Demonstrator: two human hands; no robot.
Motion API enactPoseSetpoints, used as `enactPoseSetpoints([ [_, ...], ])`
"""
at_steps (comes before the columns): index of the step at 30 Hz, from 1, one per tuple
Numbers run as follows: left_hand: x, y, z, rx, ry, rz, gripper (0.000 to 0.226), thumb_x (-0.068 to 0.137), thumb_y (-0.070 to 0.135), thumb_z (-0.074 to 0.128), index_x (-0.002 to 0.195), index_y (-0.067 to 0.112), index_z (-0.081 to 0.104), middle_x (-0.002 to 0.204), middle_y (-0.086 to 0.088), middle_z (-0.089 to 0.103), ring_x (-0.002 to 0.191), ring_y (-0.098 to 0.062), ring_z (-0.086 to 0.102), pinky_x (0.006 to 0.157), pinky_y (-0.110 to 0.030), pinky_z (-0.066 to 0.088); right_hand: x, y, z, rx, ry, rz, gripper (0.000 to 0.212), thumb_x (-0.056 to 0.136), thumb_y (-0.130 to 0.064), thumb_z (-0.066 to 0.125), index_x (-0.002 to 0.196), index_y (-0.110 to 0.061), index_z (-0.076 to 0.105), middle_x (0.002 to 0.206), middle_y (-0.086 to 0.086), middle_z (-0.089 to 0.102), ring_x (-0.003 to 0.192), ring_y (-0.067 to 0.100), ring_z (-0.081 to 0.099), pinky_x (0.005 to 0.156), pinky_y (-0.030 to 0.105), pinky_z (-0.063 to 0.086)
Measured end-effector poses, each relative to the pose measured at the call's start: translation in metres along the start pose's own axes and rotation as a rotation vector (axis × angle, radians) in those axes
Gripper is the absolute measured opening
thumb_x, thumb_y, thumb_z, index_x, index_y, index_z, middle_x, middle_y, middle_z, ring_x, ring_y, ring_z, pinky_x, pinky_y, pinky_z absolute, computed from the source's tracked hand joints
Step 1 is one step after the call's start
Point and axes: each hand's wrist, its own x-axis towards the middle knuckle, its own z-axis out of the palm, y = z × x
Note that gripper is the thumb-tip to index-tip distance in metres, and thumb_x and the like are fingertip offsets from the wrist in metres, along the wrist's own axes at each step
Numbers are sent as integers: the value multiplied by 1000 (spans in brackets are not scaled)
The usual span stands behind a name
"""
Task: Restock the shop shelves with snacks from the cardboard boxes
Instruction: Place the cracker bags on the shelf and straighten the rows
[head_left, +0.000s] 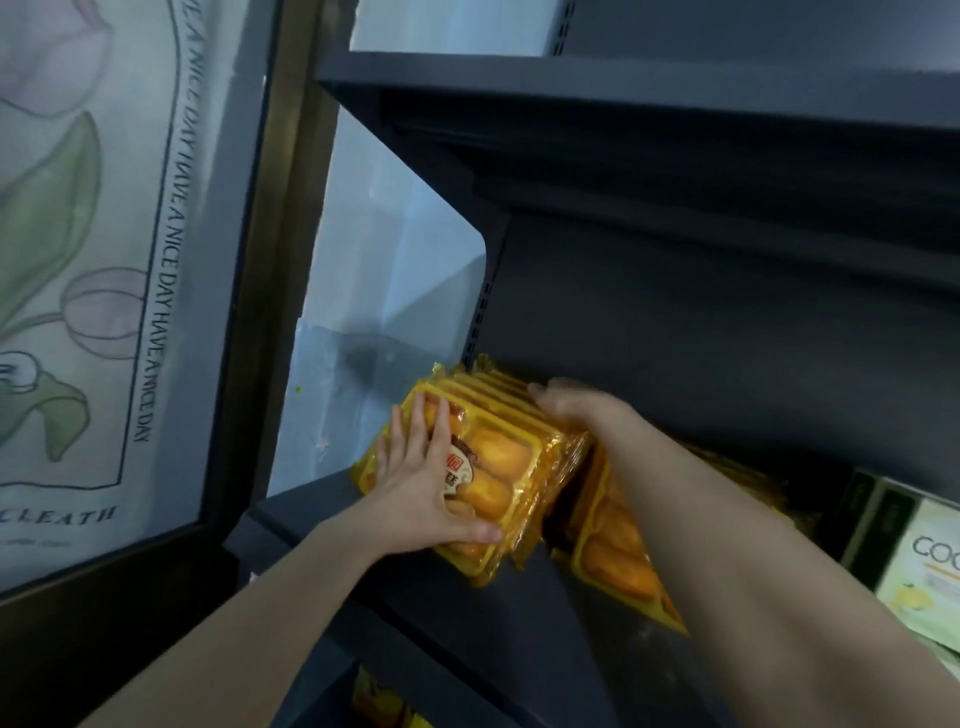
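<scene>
Left hand (421, 486) presses snack packs (501, 470); right hand (571, 408) grips them.

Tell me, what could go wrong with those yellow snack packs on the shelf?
The yellow packs stand on edge near the front of the shelf; if the left hand lets go, they might tip off. The right hand grips their back edges; squeezing could crush them. The leaning pack beside them could slide.

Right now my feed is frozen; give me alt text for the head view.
Two hands hold a row of yellow packs on edge at the left end of a dark shelf: the left hand presses flat on the front pack, the right hand grips the back of the row. More packs lie to its right, then a pale box.
</scene>
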Motion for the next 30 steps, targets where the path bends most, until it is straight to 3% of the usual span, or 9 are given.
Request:
enactPoseSetpoints([
  [4, -4, -8, 5, 25, 58, 44, 147, 56, 86, 63, 136, 32, -47, 140, 6, -57, 132, -24, -49, 115, -52, -19, 28, 4, 11, 8, 17, 55, 72, 96, -66, 29, 147, -17, 41, 154, 12, 37, 140, 33, 35, 117, 50, 27],
  [11, 2, -8, 9, 92, 102, 27, 146, 49, 89, 56, 135, 33, -48, 137, 3, -60, 132, -30, -48, 114, -60, -15, 23, -11, 6, 72, 24, -15, 73, 97, -64, 24, 148, -14, 40, 151, 13, 40, 137, 33, 39, 115, 49, 31],
  [16, 16, 4, 11, 147, 111, -26, 148, 56, 82, 65, 134, 28, -50, 136, -5, -60, 133, -39, -45, 112, -66, -10, 1, -13, -7, 86, -24, -51, 63, 104, -55, 22, 149, -14, 40, 152, 11, 39, 138, 30, 39, 117, 43, 28],
  [18, 9, 2, 12, 122, 115, -12, 144, 58, 83, 62, 137, 31, -46, 139, -2, -58, 134, -37, -43, 112, -64, -9, -16, -17, -8, 110, 66, -53, 58, 104, -52, 23, 143, -16, 46, 146, 12, 46, 134, 32, 43, 115, 48, 30],
  [21, -3, -8, 8, 33, 73, 25, 141, 58, 81, 63, 137, 36, -44, 142, 0, -56, 136, -34, -42, 113, -59, -10, -62, -33, 10, -31, 366, -151, 50, 104, -47, 25, 140, -20, 48, 142, 13, 50, 138, 36, 37, 114, 58, 26],
  [23, -7, -16, 1, -17, 30, 13, 141, 58, 78, 65, 137, 36, -44, 144, -2, -54, 136, -32, -41, 117, -56, -11, -102, -45, 38, -249, 616, -330, 51, 104, -44, 27, 145, -20, 44, 148, 16, 45, 144, 37, 28, 115, 60, 21],
  [25, -8, -23, -4, -48, 14, -38, 141, 62, 72, 71, 139, 35, -42, 147, -6, -49, 138, -31, -39, 119, -54, -7, -128, -47, 66, -420, 710, -476, 55, 103, -44, 29, 152, -19, 34, 157, 21, 30, 149, 39, 14, 116, 63, 11],
  [28, -6, -23, -2, -83, 20, -52, 138, 68, 60, 78, 134, 42, -42, 150, -10, -44, 142, -32, -32, 121, -52, -2, -131, -27, 96, -618, 569, -455, 66, 103, -51, 25, 159, -23, 4, 164, 20, -7, 149, 42, -15, 114, 68, -5],
  [30, -4, -19, 2, -80, 30, -39, 137, 69, 58, 79, 129, 44, -43, 150, -11, -45, 143, -34, -30, 121, -51, -3, -127, -14, 105, -660, 532, -418, 69, 103, -53, 21, 158, -25, -9, 162, 18, -21, 147, 41, -23, 113, 69, -10],
])
